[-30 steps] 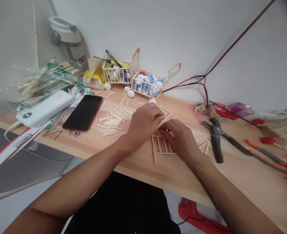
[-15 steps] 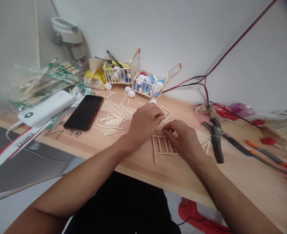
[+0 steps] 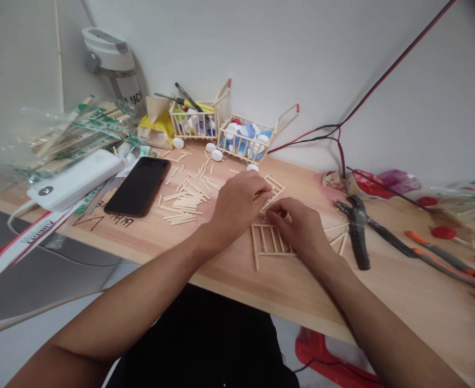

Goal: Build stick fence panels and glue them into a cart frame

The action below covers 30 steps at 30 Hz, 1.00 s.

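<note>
Over the middle of the wooden table, my left hand (image 3: 239,200) is closed, its fingertips pinched beside a small stick frame (image 3: 276,187). What sits in that pinch is hidden. My right hand (image 3: 300,223) is closed too, thumb and forefinger together just right of the left fingertips; anything between them is too small to make out. Below the fingers a ladder-like stick frame (image 3: 264,240) lies flat, its right part covered by my right hand. To the left of my hands is a pile of short cut sticks (image 3: 187,202).
Two miniature stick carts (image 3: 195,126) filled with bottle caps stand by the wall. A phone (image 3: 138,186) and white power bank (image 3: 78,180) lie left. Black-handled pliers (image 3: 358,231) and orange-handled pliers (image 3: 447,261) lie right. Bagged sticks (image 3: 84,132) sit far left.
My right hand has shifted very slightly left, toward the left fingertips. The view has moved a little; the frames and sticks stay in place.
</note>
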Each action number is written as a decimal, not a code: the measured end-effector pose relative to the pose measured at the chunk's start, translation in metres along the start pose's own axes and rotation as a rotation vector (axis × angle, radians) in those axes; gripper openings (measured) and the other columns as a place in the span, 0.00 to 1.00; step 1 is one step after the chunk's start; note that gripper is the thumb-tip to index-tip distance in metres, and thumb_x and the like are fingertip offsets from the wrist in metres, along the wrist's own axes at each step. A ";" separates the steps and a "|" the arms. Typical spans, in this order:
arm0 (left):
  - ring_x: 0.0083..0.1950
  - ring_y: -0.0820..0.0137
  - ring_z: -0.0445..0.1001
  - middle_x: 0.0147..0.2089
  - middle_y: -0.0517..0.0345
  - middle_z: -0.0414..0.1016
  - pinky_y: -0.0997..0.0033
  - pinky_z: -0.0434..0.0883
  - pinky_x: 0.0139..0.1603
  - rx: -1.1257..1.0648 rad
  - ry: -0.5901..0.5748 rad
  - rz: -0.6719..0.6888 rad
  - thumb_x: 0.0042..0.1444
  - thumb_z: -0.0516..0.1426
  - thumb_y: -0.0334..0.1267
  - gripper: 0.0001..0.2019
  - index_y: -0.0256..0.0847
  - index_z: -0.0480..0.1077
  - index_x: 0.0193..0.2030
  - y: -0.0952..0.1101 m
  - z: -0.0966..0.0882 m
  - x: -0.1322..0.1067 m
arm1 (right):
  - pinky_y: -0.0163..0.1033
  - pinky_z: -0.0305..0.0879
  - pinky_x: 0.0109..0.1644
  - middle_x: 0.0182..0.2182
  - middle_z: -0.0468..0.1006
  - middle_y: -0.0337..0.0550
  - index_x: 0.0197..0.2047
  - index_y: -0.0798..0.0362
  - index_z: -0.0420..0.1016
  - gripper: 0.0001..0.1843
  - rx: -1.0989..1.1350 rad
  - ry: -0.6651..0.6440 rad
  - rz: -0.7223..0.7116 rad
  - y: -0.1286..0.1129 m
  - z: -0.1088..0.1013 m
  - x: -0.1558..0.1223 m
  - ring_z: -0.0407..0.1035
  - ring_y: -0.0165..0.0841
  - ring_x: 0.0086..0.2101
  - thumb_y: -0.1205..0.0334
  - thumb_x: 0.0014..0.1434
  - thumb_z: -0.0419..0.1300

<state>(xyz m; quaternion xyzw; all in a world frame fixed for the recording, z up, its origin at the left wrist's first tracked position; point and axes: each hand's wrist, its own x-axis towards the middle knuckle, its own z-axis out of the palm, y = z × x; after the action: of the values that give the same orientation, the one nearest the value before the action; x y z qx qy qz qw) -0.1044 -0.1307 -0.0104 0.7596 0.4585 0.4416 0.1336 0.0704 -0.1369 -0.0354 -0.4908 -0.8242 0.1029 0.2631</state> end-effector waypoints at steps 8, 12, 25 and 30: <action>0.37 0.71 0.70 0.32 0.59 0.74 0.70 0.65 0.40 0.007 0.003 0.000 0.55 0.58 0.28 0.06 0.37 0.72 0.28 0.000 0.000 0.000 | 0.38 0.58 0.35 0.27 0.74 0.42 0.32 0.52 0.72 0.06 -0.077 -0.040 0.004 -0.003 -0.003 -0.003 0.67 0.35 0.31 0.64 0.60 0.57; 0.37 0.71 0.70 0.32 0.59 0.74 0.70 0.65 0.39 0.002 0.007 0.007 0.55 0.58 0.28 0.06 0.38 0.72 0.28 0.000 0.000 0.000 | 0.37 0.58 0.34 0.27 0.74 0.41 0.31 0.53 0.72 0.07 -0.090 -0.039 0.042 -0.006 -0.006 -0.005 0.67 0.34 0.30 0.63 0.60 0.57; 0.38 0.70 0.70 0.33 0.58 0.74 0.69 0.65 0.41 -0.009 0.008 -0.002 0.56 0.58 0.30 0.05 0.37 0.72 0.29 -0.001 0.001 -0.001 | 0.36 0.57 0.33 0.27 0.77 0.38 0.31 0.52 0.73 0.07 -0.046 -0.088 0.107 -0.013 -0.005 -0.007 0.69 0.32 0.29 0.61 0.59 0.57; 0.38 0.70 0.70 0.33 0.58 0.73 0.69 0.65 0.40 -0.014 0.007 -0.008 0.56 0.59 0.30 0.05 0.37 0.72 0.28 0.000 0.001 -0.001 | 0.35 0.57 0.32 0.25 0.75 0.37 0.30 0.52 0.72 0.07 -0.056 -0.054 0.085 -0.015 -0.010 -0.009 0.68 0.31 0.27 0.62 0.59 0.57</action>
<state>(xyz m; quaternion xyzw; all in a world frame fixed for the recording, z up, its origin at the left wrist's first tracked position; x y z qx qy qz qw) -0.1041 -0.1311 -0.0112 0.7553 0.4588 0.4469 0.1391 0.0675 -0.1527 -0.0239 -0.5296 -0.8120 0.1039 0.2224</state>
